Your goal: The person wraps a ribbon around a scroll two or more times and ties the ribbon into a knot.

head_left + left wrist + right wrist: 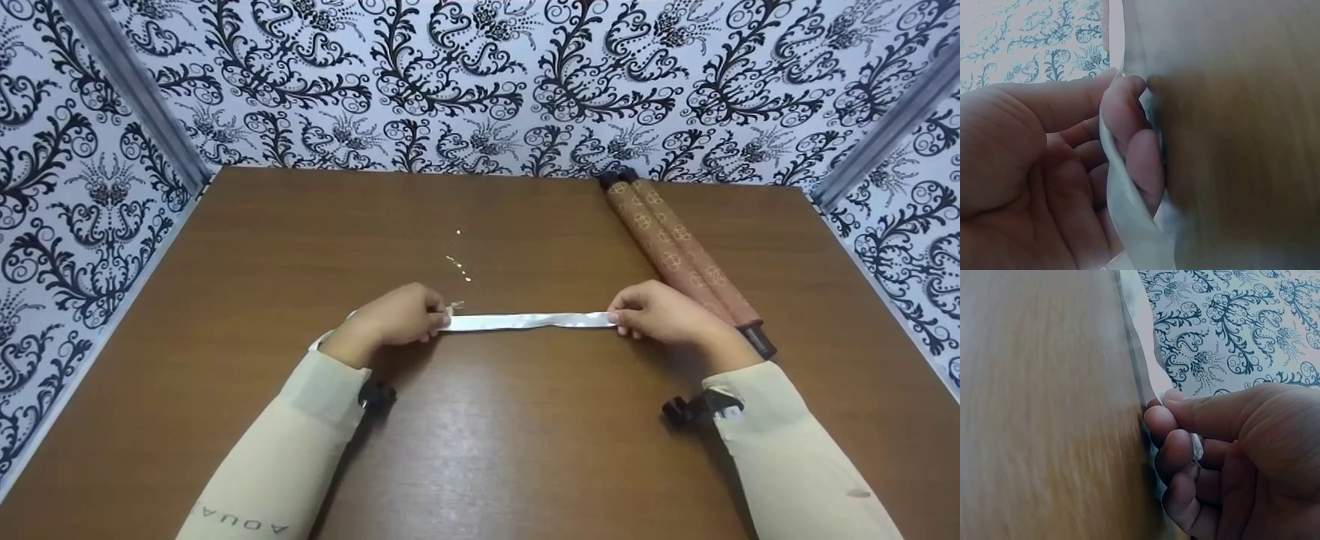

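One pale strip: we find it spanning both hands above or on the bench; contact, we cannot tell. Left hand, at the strip's 9 o'clock: thumb and fingers pinching it, a loose length crossing the palm. Right hand, 3 o'clock: fingertip pinch, remaining fingers curled. Two patterned rolls, 2 o'clock. Handling, as we judge: pull evenly, keep both pinches level, ease out the ripple toward 3 o'clock.

Brown wood-grain tabletop ran up to a white back wall with black floral scrollwork; left wall and right wall carried same print. Grey strips lined both corners. Overall light left a pale sheen on the tabletop's near middle.
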A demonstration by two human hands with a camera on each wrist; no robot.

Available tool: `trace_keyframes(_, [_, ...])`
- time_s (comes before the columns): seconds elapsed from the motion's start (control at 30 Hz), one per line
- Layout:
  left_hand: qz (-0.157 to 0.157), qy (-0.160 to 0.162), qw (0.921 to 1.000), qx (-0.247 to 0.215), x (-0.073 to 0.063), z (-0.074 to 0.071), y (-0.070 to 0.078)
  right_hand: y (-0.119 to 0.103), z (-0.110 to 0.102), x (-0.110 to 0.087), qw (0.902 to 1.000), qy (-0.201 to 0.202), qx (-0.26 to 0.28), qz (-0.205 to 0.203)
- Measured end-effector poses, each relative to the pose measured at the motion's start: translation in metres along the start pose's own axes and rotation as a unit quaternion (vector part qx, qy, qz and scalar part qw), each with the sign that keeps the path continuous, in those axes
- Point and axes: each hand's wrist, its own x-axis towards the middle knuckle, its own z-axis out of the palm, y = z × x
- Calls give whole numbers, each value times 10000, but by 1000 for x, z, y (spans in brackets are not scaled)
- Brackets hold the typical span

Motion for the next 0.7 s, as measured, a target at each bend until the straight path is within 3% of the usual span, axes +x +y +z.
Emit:
trace_keyframes(0.37, [148, 132, 9993, 311, -3, -7, -3, 11, -21, -11, 9992, 25, -360, 149])
trace_keyframes(0.7, [219, 342, 9986, 344, -3, -10, -8, 11, -25, -15, 9973, 61, -515, 524])
